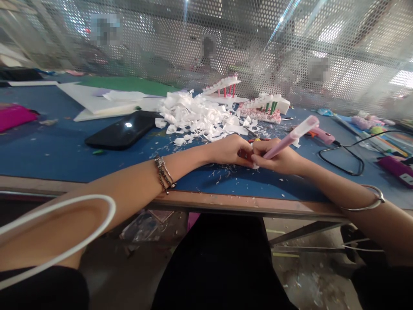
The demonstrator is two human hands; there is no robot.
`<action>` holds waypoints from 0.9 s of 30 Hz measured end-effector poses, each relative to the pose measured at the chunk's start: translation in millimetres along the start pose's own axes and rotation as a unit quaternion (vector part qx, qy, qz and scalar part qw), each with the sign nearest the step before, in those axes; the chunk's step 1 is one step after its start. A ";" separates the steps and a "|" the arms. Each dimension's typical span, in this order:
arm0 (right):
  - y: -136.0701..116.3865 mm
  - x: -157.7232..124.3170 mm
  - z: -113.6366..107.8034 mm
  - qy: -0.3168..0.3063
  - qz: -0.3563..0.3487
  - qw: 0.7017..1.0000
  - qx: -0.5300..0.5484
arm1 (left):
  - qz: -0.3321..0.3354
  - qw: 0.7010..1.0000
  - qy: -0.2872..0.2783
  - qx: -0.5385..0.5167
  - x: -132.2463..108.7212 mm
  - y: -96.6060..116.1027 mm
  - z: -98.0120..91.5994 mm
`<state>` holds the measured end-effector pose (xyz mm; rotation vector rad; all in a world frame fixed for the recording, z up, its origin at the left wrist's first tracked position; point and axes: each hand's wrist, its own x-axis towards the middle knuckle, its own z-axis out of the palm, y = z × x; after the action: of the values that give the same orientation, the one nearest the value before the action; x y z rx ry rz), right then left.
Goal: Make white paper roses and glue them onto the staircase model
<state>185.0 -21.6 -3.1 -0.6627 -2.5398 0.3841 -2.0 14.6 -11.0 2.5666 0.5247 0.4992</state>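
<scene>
My right hand (pixel 280 158) is closed around a pink pen-like tool (pixel 290 138), whose pale upper end tilts up to the right. Against its fingertips, my left hand (pixel 232 150) is closed, pinching something small that the fingers mostly hide. A bit of white (pixel 254 165) shows where the two hands meet, low over the blue table. Small white shavings lie below the fingers. Just behind my hands rises a heap of white paper scraps (pixel 196 113).
Behind the heap stand two small white stair-like models (pixel 227 86) with red and green posts. A black phone (pixel 124 130) lies left. A pink glue gun (pixel 322 135) with a black cable (pixel 348 173) is right. Perforated metal (pixel 180 56) backs the table (pixel 58 157).
</scene>
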 end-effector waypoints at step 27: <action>-1.0 -0.9 0.5 0.017 -0.003 1.000 0.021 | -0.025 0.999 0.004 0.034 -0.5 8.8 3.2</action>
<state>185.1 -23.0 -3.5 -0.6392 -2.4933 0.4201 1.3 6.0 -9.3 2.6102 0.6189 0.4826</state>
